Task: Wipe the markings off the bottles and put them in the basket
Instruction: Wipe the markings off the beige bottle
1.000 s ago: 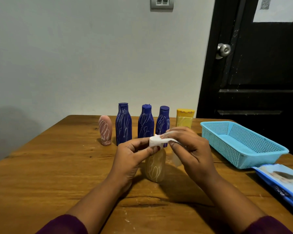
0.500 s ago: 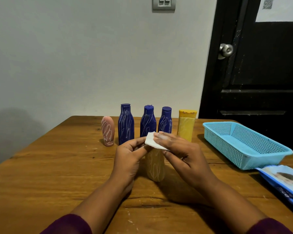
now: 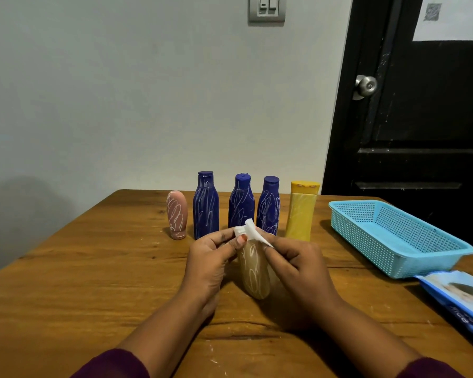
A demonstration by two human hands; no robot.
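A small white wipe (image 3: pixel 250 232) is pinched between my left hand (image 3: pixel 210 257) and my right hand (image 3: pixel 298 264), held just above a tan bottle (image 3: pixel 254 274) scribbled with white lines that stands on the table between them. Behind it stand in a row a pink bottle (image 3: pixel 177 214), three dark blue bottles (image 3: pixel 206 205) (image 3: pixel 241 205) (image 3: pixel 268 207) with white scribbles, and a yellow bottle (image 3: pixel 302 211). The light blue mesh basket (image 3: pixel 393 241) sits at the right with nothing inside.
A blue wipes packet (image 3: pixel 459 296) lies at the table's right edge, in front of the basket. The wooden table (image 3: pixel 93 268) ends against a grey wall. A black door (image 3: pixel 421 105) with a metal knob is behind the basket.
Both hands have pulled the wipe apart and reworked its fold above the tan bottle; the right hand has dropped slightly lower. The bottles have not moved.
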